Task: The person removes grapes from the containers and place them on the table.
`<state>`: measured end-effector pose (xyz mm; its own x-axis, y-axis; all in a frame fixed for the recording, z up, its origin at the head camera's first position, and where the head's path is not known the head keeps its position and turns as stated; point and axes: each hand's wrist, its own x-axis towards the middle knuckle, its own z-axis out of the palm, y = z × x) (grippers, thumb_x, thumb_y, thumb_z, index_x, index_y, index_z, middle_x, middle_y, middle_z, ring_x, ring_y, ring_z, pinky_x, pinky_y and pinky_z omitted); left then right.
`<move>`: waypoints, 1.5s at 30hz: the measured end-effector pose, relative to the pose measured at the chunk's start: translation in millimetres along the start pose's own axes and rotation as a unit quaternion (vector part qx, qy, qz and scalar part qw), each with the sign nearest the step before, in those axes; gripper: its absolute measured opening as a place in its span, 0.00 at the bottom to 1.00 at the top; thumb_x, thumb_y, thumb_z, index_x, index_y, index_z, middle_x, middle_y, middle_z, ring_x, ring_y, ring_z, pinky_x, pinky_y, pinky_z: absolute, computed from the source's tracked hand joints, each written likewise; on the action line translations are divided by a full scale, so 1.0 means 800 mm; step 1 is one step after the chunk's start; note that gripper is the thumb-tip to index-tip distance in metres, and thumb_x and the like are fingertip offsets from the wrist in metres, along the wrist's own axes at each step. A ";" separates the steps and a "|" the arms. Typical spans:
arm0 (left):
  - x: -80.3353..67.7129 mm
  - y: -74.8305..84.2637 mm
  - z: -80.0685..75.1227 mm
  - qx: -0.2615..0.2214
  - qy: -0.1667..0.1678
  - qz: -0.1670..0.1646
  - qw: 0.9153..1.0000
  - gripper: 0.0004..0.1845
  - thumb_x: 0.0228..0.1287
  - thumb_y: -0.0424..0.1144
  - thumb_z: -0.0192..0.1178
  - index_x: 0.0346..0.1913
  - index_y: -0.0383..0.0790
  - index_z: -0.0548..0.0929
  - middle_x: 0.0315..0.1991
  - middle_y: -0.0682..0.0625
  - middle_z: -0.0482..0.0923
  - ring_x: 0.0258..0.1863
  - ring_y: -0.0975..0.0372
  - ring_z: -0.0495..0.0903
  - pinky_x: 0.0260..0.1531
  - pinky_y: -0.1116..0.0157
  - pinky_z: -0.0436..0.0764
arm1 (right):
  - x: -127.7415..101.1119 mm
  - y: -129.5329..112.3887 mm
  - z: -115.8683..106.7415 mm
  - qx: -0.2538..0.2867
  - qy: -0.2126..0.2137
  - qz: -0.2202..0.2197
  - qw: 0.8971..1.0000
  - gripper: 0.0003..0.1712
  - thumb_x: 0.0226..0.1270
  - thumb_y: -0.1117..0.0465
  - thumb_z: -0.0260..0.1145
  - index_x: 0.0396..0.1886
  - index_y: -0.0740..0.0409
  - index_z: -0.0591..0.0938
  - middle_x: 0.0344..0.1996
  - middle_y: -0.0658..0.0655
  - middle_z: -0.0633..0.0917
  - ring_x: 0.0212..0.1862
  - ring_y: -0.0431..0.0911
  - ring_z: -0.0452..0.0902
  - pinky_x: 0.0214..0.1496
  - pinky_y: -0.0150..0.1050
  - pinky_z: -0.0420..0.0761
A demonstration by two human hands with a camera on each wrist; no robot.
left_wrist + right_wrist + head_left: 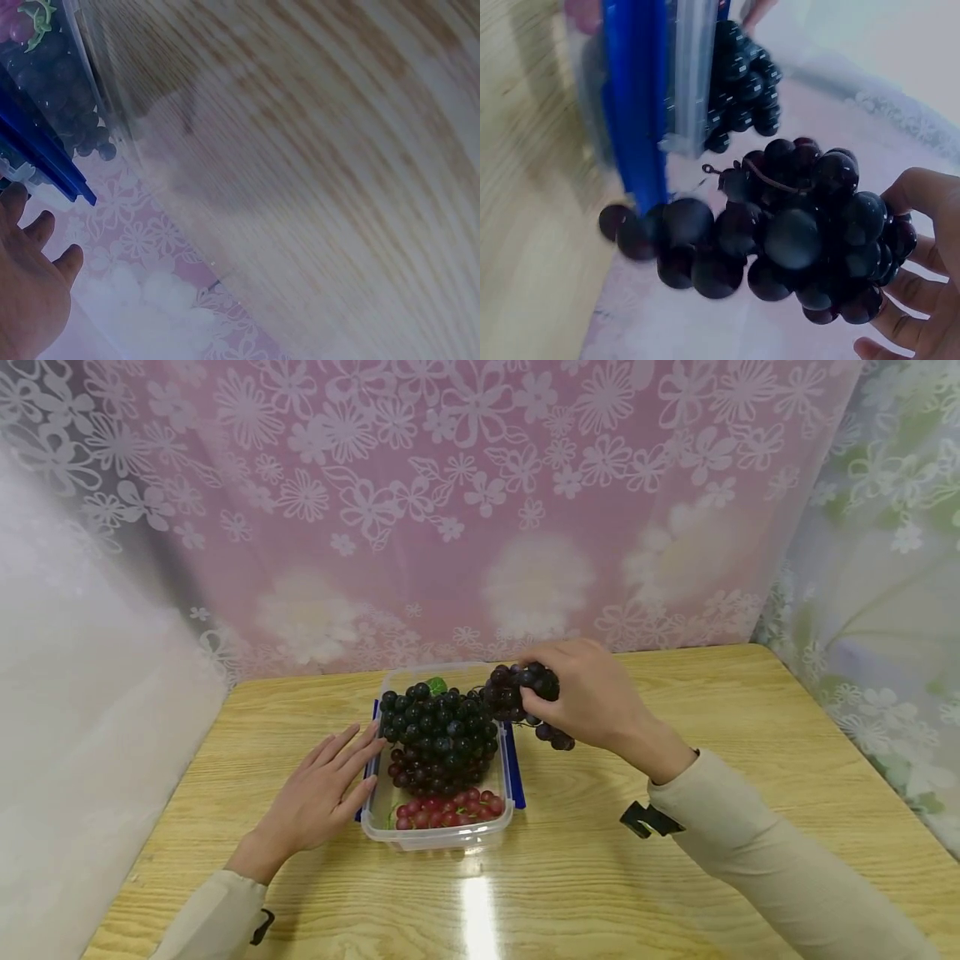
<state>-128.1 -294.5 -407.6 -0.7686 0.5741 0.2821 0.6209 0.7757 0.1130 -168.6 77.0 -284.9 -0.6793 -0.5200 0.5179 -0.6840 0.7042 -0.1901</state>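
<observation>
1. While the right hand (588, 697) hangs raised over the wooden desk (592, 893), its thumb and fingers (911, 291) pinch one end of a dark purple grape bunch (504, 695).
2. That bunch is at the right edge of a clear plastic container (438, 837), just beside the right blue flap (514, 768), a few grapes dangling lower; whether any touch the plastic, I can't tell from here.
3. Across from it, the left hand (318, 797) reaches in with fingers straight and a little spread, their tips at the container's left rim by the left blue flap (371, 764).
4. Inside the container, black grapes (435, 722) are heaped high, reddish-brown grapes (423, 774) show just below them, and pinkish-red grapes (450, 810) lie at the near end.
5. Something small and green (437, 685) pokes up behind the black heap.
6. Pale sleeves (780, 852) cover the forearms, with a black strap (651, 818) at the right cuff.
7. Pink floral cloth (450, 527) hangs behind the desk.
</observation>
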 end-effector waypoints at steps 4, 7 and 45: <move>0.000 0.000 0.001 -0.001 0.001 0.000 1.000 0.27 0.73 0.49 0.49 0.71 0.42 0.66 0.74 0.49 0.51 0.71 0.50 0.52 0.67 0.49 0.52 | -0.005 0.013 0.009 -0.012 0.002 0.023 1.000 0.16 0.59 0.56 0.67 0.45 0.59 0.83 0.40 0.57 0.86 0.41 0.54 0.80 0.57 0.52 0.72; -0.001 -0.001 0.002 -0.002 0.005 0.001 1.000 0.27 0.73 0.49 0.49 0.70 0.42 0.67 0.74 0.49 0.51 0.72 0.50 0.51 0.67 0.48 0.52 | -0.009 0.018 0.016 -0.011 0.004 0.047 0.999 0.14 0.59 0.56 0.67 0.43 0.58 0.83 0.35 0.56 0.86 0.31 0.51 0.79 0.47 0.51 0.76; -0.003 -0.003 0.006 -0.022 0.009 -0.006 1.000 0.28 0.75 0.50 0.46 0.73 0.44 0.62 0.75 0.49 0.50 0.72 0.52 0.50 0.69 0.52 0.50 | -0.048 0.083 0.083 0.181 -0.124 0.359 0.907 0.22 0.71 0.49 0.57 0.53 0.62 0.77 0.38 0.63 0.82 0.26 0.49 0.73 0.27 0.41 0.73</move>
<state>-128.7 -295.9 -413.3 -0.7733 0.5597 0.2978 0.6183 0.7696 0.1591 -206.0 111.8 -372.6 -0.9923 -0.1158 -0.0432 -0.0543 0.7227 -0.6891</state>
